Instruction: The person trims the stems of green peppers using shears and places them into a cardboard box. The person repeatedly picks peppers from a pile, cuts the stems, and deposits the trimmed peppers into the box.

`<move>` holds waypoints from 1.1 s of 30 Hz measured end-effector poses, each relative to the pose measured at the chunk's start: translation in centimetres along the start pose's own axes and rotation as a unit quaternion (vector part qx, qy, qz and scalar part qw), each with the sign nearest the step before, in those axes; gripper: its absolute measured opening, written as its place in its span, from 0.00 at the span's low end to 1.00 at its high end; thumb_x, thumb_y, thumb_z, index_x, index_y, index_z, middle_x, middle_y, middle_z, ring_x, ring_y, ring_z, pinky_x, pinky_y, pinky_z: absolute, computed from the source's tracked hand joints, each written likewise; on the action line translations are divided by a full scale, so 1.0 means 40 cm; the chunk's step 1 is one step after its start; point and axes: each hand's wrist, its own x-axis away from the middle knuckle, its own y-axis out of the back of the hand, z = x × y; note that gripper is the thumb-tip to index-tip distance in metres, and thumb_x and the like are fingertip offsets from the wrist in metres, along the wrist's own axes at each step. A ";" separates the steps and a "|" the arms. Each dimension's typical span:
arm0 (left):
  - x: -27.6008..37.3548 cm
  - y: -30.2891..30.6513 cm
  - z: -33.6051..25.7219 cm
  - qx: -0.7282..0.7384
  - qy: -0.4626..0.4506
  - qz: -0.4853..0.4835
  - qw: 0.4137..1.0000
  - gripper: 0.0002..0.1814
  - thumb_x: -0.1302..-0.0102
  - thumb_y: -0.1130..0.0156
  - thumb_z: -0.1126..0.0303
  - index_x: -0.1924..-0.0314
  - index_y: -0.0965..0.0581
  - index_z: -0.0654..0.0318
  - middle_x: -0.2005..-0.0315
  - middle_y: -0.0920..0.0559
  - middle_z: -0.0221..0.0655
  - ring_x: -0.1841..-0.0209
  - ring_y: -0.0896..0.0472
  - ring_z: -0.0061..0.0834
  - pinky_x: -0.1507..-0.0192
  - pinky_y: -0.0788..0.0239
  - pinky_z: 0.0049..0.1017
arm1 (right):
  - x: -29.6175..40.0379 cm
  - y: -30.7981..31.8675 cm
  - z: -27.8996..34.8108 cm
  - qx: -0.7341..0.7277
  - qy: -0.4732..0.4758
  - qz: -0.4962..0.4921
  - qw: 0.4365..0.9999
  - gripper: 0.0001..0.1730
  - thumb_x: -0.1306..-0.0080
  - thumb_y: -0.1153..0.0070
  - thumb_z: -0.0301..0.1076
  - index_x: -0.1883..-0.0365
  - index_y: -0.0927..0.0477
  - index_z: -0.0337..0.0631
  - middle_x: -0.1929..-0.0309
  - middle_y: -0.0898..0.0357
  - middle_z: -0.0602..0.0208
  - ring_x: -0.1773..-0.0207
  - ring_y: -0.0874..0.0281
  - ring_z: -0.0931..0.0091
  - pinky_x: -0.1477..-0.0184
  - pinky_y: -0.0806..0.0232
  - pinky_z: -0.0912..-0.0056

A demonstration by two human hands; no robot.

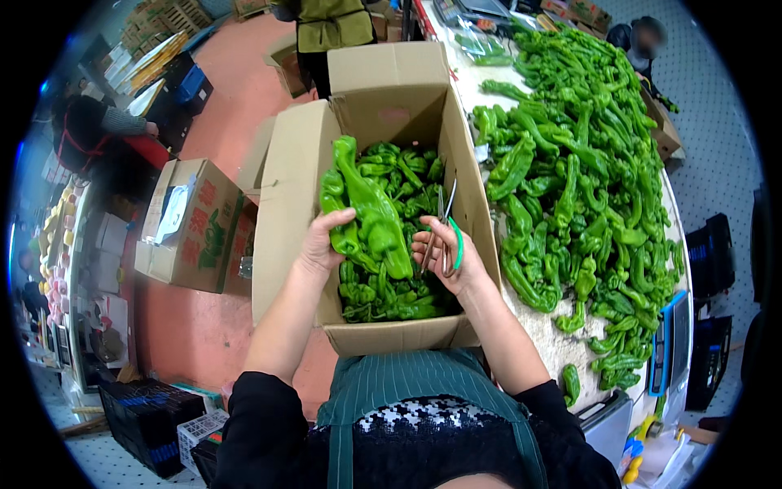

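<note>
My left hand [322, 239] grips several long green peppers [369, 211] over an open cardboard box [391, 67]. Their wrinkled bodies lie side by side and slant down toward my other hand. A pair of scissors [449, 235] with a green-covered handle rests in my right hand [455, 253], its blades pointing up and away from me. Inside the box below is a heap of smaller green peppers [397, 299], partly hidden by my hands and the held peppers.
A table [550, 354] on the right bears a large pile of green peppers [586, 177] and a blue-edged scale [666, 348]. Left on the red floor stands a printed carton [189, 226]. Black crates [153, 422] stand at lower left. A person in an olive apron [336, 24] stands beyond the box.
</note>
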 end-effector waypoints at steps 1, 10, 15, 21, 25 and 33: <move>0.001 -0.004 -0.003 0.005 -0.008 0.001 1.000 0.23 0.43 0.39 0.71 0.47 0.29 0.69 0.58 0.20 0.39 0.57 0.20 0.33 0.53 0.25 0.33 | 0.011 0.004 0.006 0.002 -0.012 0.007 1.000 0.22 0.36 0.42 0.44 0.51 0.28 0.39 0.68 0.23 0.64 0.68 0.21 0.74 0.67 0.25 0.71; -0.037 -0.007 0.020 0.043 0.058 -0.122 0.990 0.23 0.42 0.39 0.67 0.46 0.30 0.61 0.53 0.23 0.39 0.49 0.25 0.38 0.46 0.31 0.45 | 0.076 0.082 0.010 -0.058 -0.053 0.062 0.995 0.26 0.33 0.50 0.52 0.48 0.28 0.38 0.70 0.25 0.68 0.68 0.25 0.76 0.62 0.29 0.71; -0.082 -0.069 0.046 0.038 0.067 -0.206 0.975 0.21 0.42 0.38 0.69 0.48 0.29 0.60 0.53 0.25 0.39 0.48 0.27 0.40 0.44 0.34 0.49 | 0.118 0.104 0.006 -0.149 -0.020 0.062 0.987 0.19 0.36 0.43 0.40 0.52 0.29 0.40 0.68 0.22 0.65 0.68 0.23 0.75 0.60 0.28 0.71; -0.171 -0.198 0.080 -0.020 0.067 -0.082 0.994 0.22 0.40 0.40 0.66 0.46 0.28 0.60 0.53 0.22 0.37 0.51 0.23 0.37 0.47 0.31 0.45 | 0.053 0.151 -0.055 -0.203 -0.055 0.084 0.974 0.17 0.39 0.40 0.35 0.55 0.30 0.41 0.70 0.21 0.65 0.69 0.20 0.73 0.63 0.24 0.68; -0.244 -0.361 0.127 -0.022 0.084 0.019 0.996 0.21 0.41 0.40 0.68 0.47 0.28 0.62 0.54 0.21 0.36 0.51 0.23 0.36 0.47 0.30 0.42 | 0.060 0.133 -0.051 -0.145 -0.053 0.045 0.987 0.15 0.38 0.40 0.40 0.60 0.28 0.42 0.73 0.23 0.68 0.74 0.22 0.78 0.72 0.25 0.77; -0.374 -0.778 0.427 -0.119 0.221 0.173 0.952 0.20 0.39 0.43 0.67 0.47 0.28 0.63 0.51 0.22 0.39 0.48 0.24 0.40 0.44 0.33 0.47 | 0.043 0.119 -0.061 -0.157 -0.011 0.037 0.987 0.12 0.37 0.47 0.41 0.73 0.29 0.45 0.78 0.27 0.72 0.80 0.28 0.81 0.78 0.31 0.80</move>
